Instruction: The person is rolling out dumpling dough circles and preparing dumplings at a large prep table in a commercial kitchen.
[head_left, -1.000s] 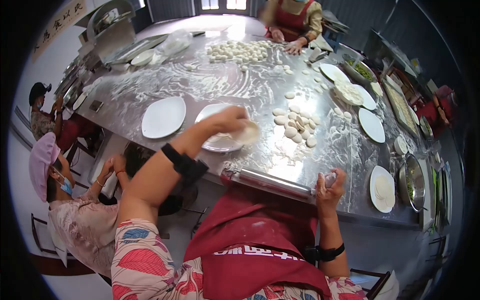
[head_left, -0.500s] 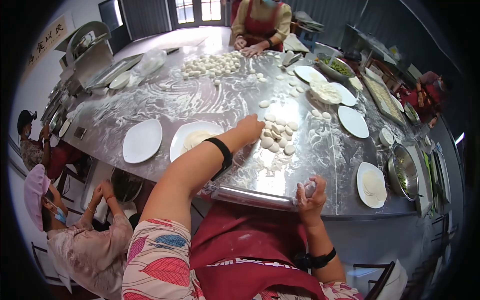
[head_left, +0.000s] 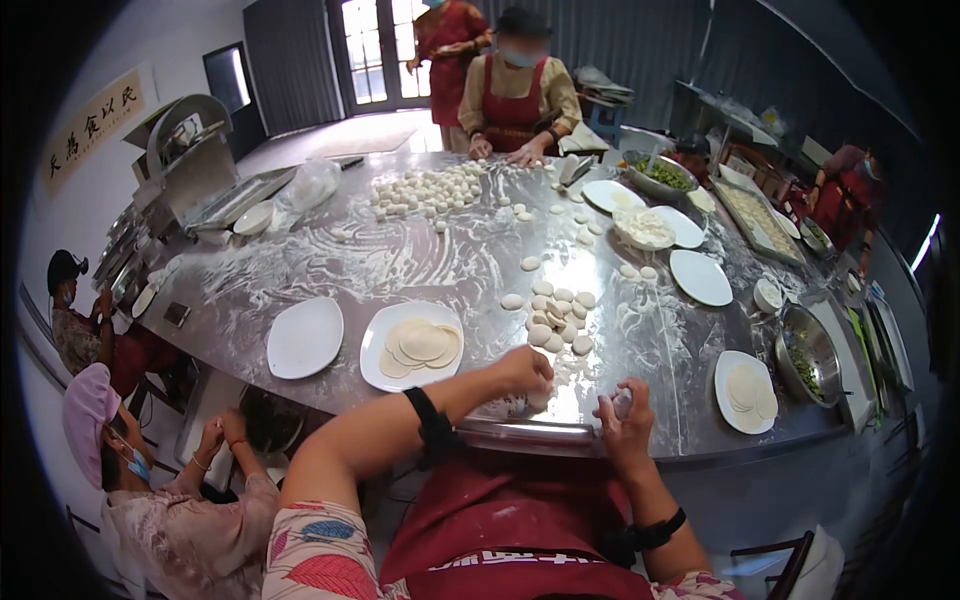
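Note:
My left hand point(head_left: 525, 371) is above the near part of the floury metal table, in front of a pile of flattened dough pieces point(head_left: 562, 312). Its fingers are curled closed; whatever they hold, if anything, is hidden. At the near edge, my right hand point(head_left: 626, 412) is closed around a pale, rounded object point(head_left: 622, 404), mostly covered by the fingers. A white plate point(head_left: 372, 365) with thin round dough wrappers point(head_left: 421, 343) stands beyond my left forearm. One dough piece point(head_left: 512, 301) lies just left of the pile.
An empty white plate point(head_left: 305, 338) is at the left, another plate point(head_left: 702, 277) at the right. More wrappers point(head_left: 746, 391) lie near a metal bowl of filling point(head_left: 808, 355). Across the table, a person point(head_left: 518, 105) works beside many dough lumps point(head_left: 428, 190). Another person point(head_left: 170, 500) sits at left.
My left hand has drawn back from the dough pile toward the near table edge. The right hand stays closed at the edge. The view has tilted up, showing more of the people opposite.

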